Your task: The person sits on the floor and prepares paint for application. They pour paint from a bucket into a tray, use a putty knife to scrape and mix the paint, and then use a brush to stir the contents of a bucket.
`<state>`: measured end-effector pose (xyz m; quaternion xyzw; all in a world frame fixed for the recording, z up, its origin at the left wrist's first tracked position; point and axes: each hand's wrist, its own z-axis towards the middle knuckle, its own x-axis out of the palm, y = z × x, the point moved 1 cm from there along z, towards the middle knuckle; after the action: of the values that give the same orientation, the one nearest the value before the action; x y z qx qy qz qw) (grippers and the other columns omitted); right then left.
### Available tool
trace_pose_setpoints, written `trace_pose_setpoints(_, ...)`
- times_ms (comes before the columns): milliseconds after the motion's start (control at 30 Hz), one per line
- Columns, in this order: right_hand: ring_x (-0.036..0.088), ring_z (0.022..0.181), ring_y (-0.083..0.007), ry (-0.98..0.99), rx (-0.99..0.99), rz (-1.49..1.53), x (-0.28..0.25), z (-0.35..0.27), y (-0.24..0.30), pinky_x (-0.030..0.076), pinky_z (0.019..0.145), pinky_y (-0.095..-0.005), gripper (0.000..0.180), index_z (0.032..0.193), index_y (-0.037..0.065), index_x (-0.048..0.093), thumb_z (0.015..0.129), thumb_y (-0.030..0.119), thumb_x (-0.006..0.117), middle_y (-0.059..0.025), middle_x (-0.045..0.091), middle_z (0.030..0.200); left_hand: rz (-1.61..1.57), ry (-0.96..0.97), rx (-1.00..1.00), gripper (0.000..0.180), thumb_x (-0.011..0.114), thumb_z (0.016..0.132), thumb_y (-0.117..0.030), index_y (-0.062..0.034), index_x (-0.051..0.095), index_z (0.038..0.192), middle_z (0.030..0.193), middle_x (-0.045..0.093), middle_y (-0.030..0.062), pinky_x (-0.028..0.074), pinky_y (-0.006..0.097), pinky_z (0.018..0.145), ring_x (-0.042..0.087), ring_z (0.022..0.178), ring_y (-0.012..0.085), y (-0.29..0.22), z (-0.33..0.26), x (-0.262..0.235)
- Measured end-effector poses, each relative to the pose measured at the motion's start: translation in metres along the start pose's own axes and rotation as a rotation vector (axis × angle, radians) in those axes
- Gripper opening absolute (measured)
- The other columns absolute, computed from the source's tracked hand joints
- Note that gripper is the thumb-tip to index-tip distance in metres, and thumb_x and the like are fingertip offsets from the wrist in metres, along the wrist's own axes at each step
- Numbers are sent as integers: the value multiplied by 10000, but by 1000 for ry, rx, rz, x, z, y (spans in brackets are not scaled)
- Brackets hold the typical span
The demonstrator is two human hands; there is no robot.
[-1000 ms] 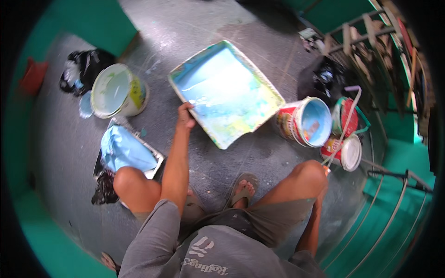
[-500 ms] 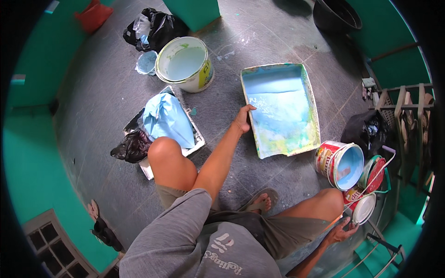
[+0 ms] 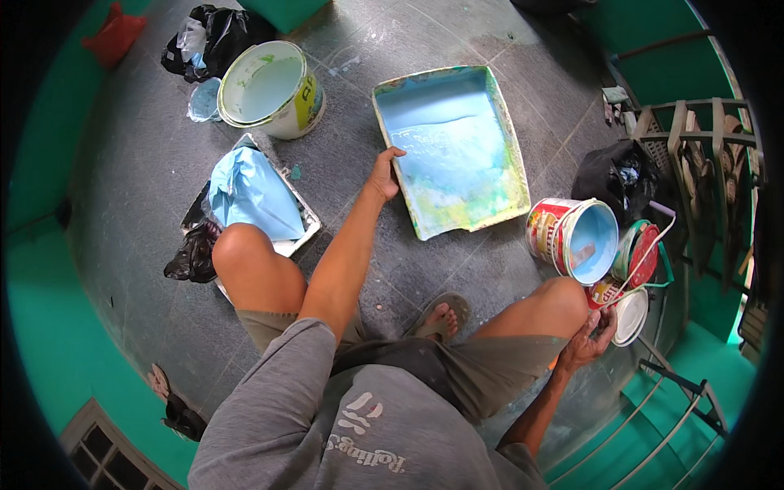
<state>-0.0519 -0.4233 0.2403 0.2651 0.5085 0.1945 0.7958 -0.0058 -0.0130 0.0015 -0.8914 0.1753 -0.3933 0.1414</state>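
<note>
At frame centre, a squatting painter's left hand (image 3: 384, 175) grips the rim of a blue-coated paint tray (image 3: 425, 216); the right hand (image 3: 590, 343), lower right, closes around a small can (image 3: 606, 292), likely for pouring next.

We see a white bucket (image 3: 273, 88), crumpled blue sheet (image 3: 251, 193) and black bags (image 3: 214, 37) on the floor.

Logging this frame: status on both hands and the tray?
Left hand grips paint tray edge. Right hand low by a small can and lid. Open paint can stands beside tray.
</note>
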Motion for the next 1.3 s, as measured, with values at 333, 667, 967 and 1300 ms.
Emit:
trace_pose_setpoints(333, 532, 965, -232, 30, 93, 92, 10, -3, -1, 435, 847, -345, 409, 1160, -78, 471, 923, 255, 477, -171, 537, 1103, -41, -86, 10, 516, 589, 671, -210, 23, 457, 1112, 1044, 506, 153, 397, 380, 889, 489, 976, 281, 12, -5, -4)
trace_pose_setpoints(667, 536, 997, -273, 61, 3, 19, 18, 9, 1, 433, 864, -356, 432, 1149, -77, 483, 921, 290, 478, -189, 540, 1116, 179, -870, 580, 642, 487, 797, -414, -10, 297, 1257, 1145, 465, 237, 359, 422, 887, 472, 1040, 378, -51, -43, 4)
trace_pose_setpoints(967, 541, 970, -291, 99, 39, -78, 32, 13, 3, 422, 835, -366, 418, 1152, -52, 504, 920, 294, 462, -211, 553, 1090, 201, -1166, 776, 803, 538, 744, -424, 30, 190, 1306, 1238, 373, 273, 395, 382, 851, 494, 1004, 342, -176, -72, -16)
trace_pose_setpoints(1300, 562, 904, -284, 148, 168, -112, 34, 8, 11, 428, 812, -353, 425, 1130, -38, 523, 943, 320, 392, -191, 586, 1001, 251, -1032, 667, 588, 653, 676, -230, 35, 371, 1118, 978, 539, 217, 506, 336, 553, 602, 737, 257, -213, -70, -64)
